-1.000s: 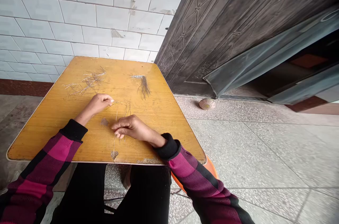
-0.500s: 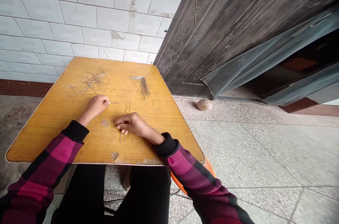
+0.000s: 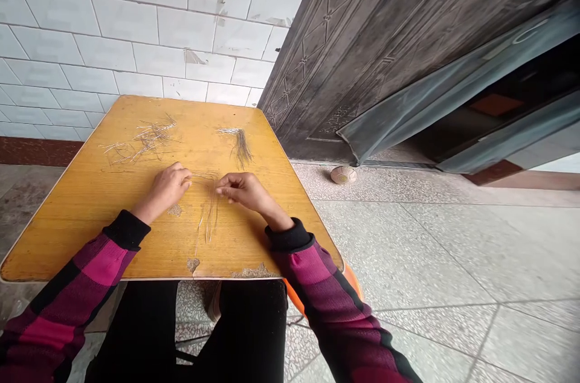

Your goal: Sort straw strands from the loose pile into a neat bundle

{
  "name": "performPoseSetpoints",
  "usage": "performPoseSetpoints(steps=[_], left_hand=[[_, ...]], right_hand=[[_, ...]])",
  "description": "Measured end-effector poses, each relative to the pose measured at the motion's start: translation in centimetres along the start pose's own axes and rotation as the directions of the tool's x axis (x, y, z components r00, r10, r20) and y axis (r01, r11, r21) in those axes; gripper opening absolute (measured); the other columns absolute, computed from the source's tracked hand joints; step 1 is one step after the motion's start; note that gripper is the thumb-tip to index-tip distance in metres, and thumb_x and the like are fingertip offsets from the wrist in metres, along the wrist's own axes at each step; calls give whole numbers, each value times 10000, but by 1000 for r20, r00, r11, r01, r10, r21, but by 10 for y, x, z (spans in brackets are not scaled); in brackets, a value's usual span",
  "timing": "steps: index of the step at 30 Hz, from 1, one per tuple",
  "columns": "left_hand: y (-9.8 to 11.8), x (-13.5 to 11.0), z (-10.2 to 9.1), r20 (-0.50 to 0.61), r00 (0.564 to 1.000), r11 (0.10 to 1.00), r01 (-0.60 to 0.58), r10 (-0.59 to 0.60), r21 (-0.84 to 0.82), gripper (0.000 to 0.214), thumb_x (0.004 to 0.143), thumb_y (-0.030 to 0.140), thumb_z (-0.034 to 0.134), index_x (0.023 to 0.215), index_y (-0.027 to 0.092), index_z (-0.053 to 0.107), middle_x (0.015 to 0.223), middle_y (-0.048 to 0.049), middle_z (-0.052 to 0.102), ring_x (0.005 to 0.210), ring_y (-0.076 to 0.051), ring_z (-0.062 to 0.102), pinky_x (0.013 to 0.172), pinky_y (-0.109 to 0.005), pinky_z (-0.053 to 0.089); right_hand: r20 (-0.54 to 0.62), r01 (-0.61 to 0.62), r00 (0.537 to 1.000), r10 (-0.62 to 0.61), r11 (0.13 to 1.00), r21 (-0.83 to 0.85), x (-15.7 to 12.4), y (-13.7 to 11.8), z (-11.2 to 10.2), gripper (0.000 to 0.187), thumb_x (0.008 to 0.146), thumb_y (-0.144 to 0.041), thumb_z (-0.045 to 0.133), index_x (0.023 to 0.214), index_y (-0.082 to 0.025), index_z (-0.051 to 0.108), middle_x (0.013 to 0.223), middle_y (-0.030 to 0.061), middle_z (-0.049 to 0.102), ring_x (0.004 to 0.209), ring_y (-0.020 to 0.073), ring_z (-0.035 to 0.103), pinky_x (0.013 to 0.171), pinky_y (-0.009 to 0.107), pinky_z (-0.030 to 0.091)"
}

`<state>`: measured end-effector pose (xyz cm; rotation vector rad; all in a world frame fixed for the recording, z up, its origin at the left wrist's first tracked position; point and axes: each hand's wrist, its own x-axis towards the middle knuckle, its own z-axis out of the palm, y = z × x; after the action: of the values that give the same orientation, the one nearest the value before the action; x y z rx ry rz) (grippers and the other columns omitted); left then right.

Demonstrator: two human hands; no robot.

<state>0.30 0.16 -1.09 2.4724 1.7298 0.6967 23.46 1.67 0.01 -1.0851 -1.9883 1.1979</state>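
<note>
Right hand [image 3: 243, 189] higher, strands [image 3: 210, 214] pointing toward person

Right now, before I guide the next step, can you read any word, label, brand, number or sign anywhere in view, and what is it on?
No text can be read clearly.
Raised characters low on the dark embossed metal door: too small and blurred to read.
Marking on the small ball on the floor: too small to tell whether it is text.
</note>
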Motion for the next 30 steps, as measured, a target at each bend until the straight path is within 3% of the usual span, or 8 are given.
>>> performPoseSetpoints(steps=[4,9,12,18,24,30], left_hand=[[17,1,1,55,968,952,-252,246,171,110,861,170,568,909,167,667,936,-71,609,843,-186,577,689,-284,433],[29,24,7,207,902,835,-431,380,342,230,899,116,446,802,129,655,890,-103,615,818,-211,564,650,-313,419],[32,39,11,245,904,851,-416,350,320,272,897,100,411,786,112,660,843,-112,628,786,-211,570,656,-322,424],[33,58,15,214,935,884,-342,284,320,291,904,117,386,820,101,664,827,-130,642,782,-226,590,620,-330,404],[31,69,5,291,896,813,-432,336,392,239,893,140,435,862,130,671,919,-122,648,842,-234,606,616,-322,396],[45,91,-7,459,842,801,-471,283,370,191,821,123,499,859,142,685,949,-114,671,859,-223,632,661,-303,418]], right_hand=[[-205,-22,978,-40,957,-290,8,7,-17,135,760,-263,665,716,-136,663,517,-38,541,487,76,463,501,206,329],[-252,-82,967,-33,899,-431,15,13,-24,83,767,-214,674,742,-139,699,590,-20,610,545,85,493,550,207,329],[-256,-122,967,-9,862,-492,17,15,-26,60,768,-194,682,768,-148,721,653,-1,655,599,101,534,581,212,345],[-210,-127,978,11,829,-545,19,18,-29,77,783,-235,697,815,-180,741,744,17,709,678,126,596,613,218,375],[-205,-112,979,-10,811,-574,18,19,-31,92,796,-254,685,830,-195,746,777,16,725,704,135,614,633,221,393],[-221,-116,975,-18,808,-578,16,14,-35,114,814,-233,648,862,-195,744,813,26,728,741,147,626,669,229,411]])
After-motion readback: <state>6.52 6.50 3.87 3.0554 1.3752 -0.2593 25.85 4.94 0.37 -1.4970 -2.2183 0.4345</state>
